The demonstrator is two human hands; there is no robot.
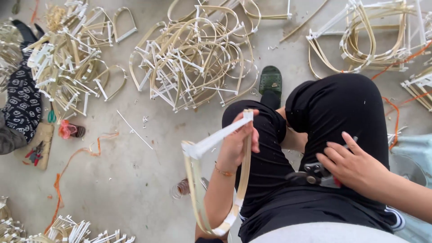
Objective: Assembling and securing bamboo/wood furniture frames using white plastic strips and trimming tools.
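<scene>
My left hand (238, 141) grips a bent bamboo strip frame (200, 189) with white taped joints, holding it upright over my left knee. One white bar of the frame runs from my fingers down to the left. Against my right thigh rests my right hand (353, 164), closed over a pair of dark pliers (310, 173) with red handles. I sit on the concrete floor in black trousers (337, 108).
Piles of similar bamboo-and-white-tape frames lie ahead (193, 63), to the far left (67, 58), the far right (373, 36) and the near left (67, 229). A green sandal (270, 81), orange string (72, 159), a small wire coil (180, 189) and a person's patterned clothing (20, 99) are nearby.
</scene>
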